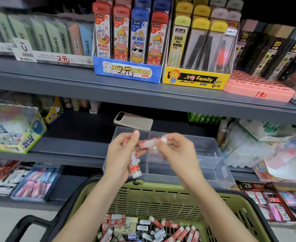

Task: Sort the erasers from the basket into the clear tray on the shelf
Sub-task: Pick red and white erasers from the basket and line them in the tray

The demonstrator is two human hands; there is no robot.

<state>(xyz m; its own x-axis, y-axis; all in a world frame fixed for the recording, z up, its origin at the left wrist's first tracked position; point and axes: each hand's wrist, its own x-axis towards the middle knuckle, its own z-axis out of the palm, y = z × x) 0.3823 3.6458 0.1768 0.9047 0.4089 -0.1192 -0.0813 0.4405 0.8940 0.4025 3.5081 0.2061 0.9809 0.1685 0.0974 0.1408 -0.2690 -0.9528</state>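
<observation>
The left hand grips a loose bunch of erasers, the right hand pinches one eraser over the clear tray at the shelf's front edge; some may slip into the basket

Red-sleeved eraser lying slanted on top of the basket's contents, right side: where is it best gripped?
Probably pinch the red-sleeved eraser across its long sleeve sides, coming from above. It lies slanted on top of the other erasers in the green basket, and neighbours crowd its ends.
</observation>
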